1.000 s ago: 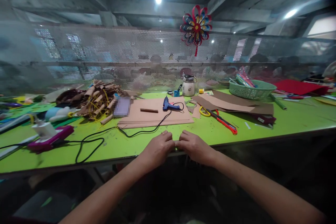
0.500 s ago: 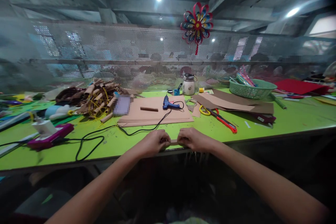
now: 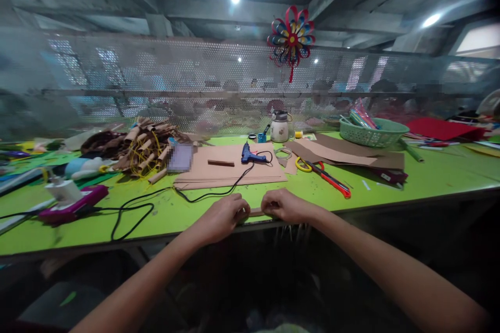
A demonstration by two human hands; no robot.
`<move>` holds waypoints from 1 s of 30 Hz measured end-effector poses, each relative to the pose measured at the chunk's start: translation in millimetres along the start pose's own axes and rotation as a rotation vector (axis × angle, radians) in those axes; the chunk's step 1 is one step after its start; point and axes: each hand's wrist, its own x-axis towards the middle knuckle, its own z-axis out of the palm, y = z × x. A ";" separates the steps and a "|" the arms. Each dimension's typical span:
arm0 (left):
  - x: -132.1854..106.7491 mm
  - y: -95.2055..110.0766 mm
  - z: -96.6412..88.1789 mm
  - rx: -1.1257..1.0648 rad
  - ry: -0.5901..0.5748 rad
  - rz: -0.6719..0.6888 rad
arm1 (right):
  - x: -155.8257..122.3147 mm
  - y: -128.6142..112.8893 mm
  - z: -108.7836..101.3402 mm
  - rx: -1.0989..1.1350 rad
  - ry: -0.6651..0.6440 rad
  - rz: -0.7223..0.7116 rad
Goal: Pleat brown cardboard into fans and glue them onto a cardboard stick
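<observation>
My left hand (image 3: 223,214) and my right hand (image 3: 284,204) rest on the front edge of the green table (image 3: 187,213), fingers curled. Between them they pinch a small brown rolled paper strip (image 3: 255,212), one hand at each end. Just beyond lies a stack of brown paper sheets (image 3: 230,169) with a short brown stick (image 3: 221,163) and a blue glue gun (image 3: 250,154) on it. The glue gun's black cord (image 3: 164,199) loops left across the table.
A heap of rolled brown tubes (image 3: 146,145) lies at the left, with a purple tool (image 3: 74,205) nearer. Yellow-and-red scissors (image 3: 322,174), more brown sheets (image 3: 344,156) and a green basket (image 3: 373,132) sit at the right. A mesh screen (image 3: 195,83) backs the table.
My hands have drawn slightly apart at the table edge, and the brown strip now shows between them. The view has shifted a little.
</observation>
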 end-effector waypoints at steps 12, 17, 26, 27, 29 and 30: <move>-3.0 -20.2 -3.0 -0.057 -0.021 -0.134 | -7.1 1.9 2.2 0.020 0.081 0.172; -1.2 -15.1 -7.1 -0.017 -0.043 -0.159 | -5.6 2.4 0.4 0.040 0.068 0.167; 4.7 -11.4 -16.5 -0.005 -0.140 -0.160 | -8.5 10.9 -4.0 0.062 0.061 0.122; 4.6 -11.5 -16.6 0.000 -0.142 -0.152 | -9.4 10.9 -5.4 0.071 0.055 0.103; 4.6 -11.5 -16.4 0.021 -0.147 -0.138 | -10.9 10.9 -8.0 0.083 0.045 0.063; 4.7 -11.2 -16.2 0.037 -0.151 -0.134 | -11.4 11.0 -8.9 0.086 0.042 0.050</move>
